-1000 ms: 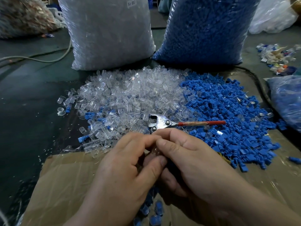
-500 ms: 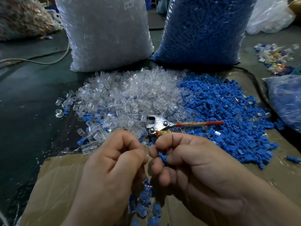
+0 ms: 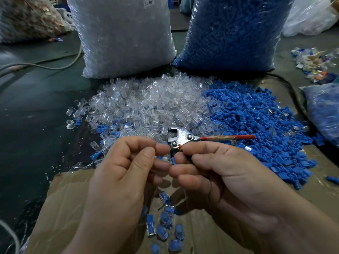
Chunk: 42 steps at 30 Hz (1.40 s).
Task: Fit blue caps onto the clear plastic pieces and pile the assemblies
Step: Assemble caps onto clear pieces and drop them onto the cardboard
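Observation:
My left hand and my right hand meet fingertip to fingertip above a cardboard sheet. Between the fingertips a small clear plastic piece shows at the left fingers and a blue cap at the right fingers, touching; most of both is hidden. A heap of clear pieces lies beyond the hands, a heap of blue caps to its right. Several capped assemblies lie on the cardboard below my hands.
Red-handled metal pliers lie across the heaps just behind my fingers. A big bag of clear pieces and a big bag of blue caps stand behind. Another bag sits at right, a cable at left.
My hands first pressed together low over the cardboard, then separated and rose. Now the fingertips come together again with a clear piece and a blue cap between them.

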Motion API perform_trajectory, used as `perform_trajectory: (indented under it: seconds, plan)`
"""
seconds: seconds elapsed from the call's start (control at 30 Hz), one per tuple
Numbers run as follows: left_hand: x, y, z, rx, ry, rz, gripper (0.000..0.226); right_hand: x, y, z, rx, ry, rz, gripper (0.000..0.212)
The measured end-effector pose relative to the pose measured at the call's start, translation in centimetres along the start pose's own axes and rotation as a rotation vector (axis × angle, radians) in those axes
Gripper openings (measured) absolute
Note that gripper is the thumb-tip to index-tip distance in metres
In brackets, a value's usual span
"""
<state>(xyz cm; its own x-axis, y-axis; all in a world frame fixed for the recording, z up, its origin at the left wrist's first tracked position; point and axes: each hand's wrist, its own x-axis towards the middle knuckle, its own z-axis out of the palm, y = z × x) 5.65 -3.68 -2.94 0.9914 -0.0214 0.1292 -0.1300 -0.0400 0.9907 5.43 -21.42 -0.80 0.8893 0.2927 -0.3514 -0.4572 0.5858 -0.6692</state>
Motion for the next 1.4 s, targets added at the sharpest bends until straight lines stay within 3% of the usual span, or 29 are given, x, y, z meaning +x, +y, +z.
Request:
perform_trajectory:
  seconds: [0.03,0.17,0.37,0.57,0.67,0.8,0.9,1.13,1.27,1.4]
  plan:
    - [0.0,0.0,0.0,0.063,0.006,0.034,0.005,-0.1,0.1,0.0,-0.041,0.003,-0.012,0.029]
    - [-0.1,-0.4,-0.4,0.317,0.087,0.098,0.022,-0.5,0.4,0.3,-0.349,0.009,-0.131,0.025]
    - [-0.2,-0.4,-0.3,0.108,0.016,-0.036,0.027,-1.0,0.5,0.0,-0.987,0.127,-0.416,0.019]
    - [0.1,-0.6,0.1,-0.132,0.011,-0.149,0.017,-0.7,0.9,-0.9,-1.345,0.205,-0.627,0.022]
    - [0.1,-0.6,0.3,-0.078,0.009,-0.134,0.023,-0.7,1.2,-0.7,-1.373,0.179,-0.725,0.026]
    - [-0.2,-0.8,0.3,0.068,-0.016,-0.061,0.032,-0.7,1.3,-0.7,-1.382,0.19,-0.77,0.016]
    - [-0.3,-0.9,0.5,0.126,-0.023,-0.03,0.027,-0.7,1.3,-0.6,-1.476,0.183,-0.813,0.011]
    - [-0.5,-1.0,0.6,0.304,-0.059,0.06,0.023,-0.8,1.7,-0.5,-1.564,0.092,-0.94,0.023]
    - [-0.4,-0.9,0.5,0.097,-0.037,-0.036,0.023,-0.7,1.7,-0.6,-1.56,0.103,-0.934,0.025]
    - [-0.3,-0.7,0.5,0.019,-0.121,-0.049,0.012,-0.7,1.6,-0.8,-1.529,0.062,-0.937,0.022]
